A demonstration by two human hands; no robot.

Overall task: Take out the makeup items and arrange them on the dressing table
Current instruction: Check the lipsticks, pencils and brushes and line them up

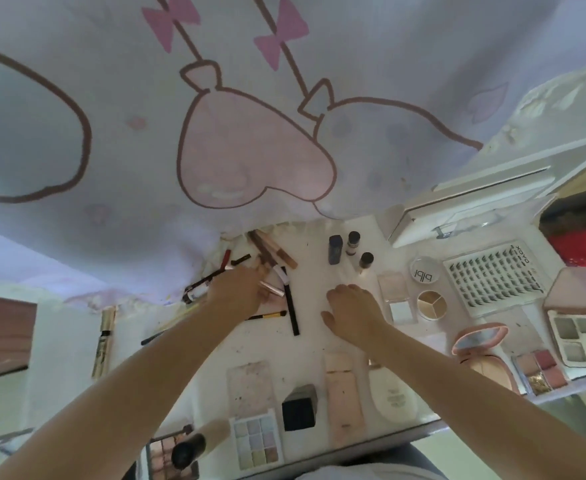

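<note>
Left hand (239,289) reaches into the heap of makeup pencils and tubes (270,261) at the far side of the white surface (312,344); its fingers curl into the heap, but whether they pinch an item cannot be told. Right hand (352,311) lies palm-down on the surface — fingers relaxed and slightly spread, holding nothing. Just beyond these fingers stand three small bottles (350,249). To their right lie a lash tray (492,277) and a round concealer pot (430,304). Palettes (256,439) lie well behind both hands — toward the near edge.

Single head view, looking steeply down, close over the dressing table (315,344). Far edge meets a curtain (250,98).
</note>
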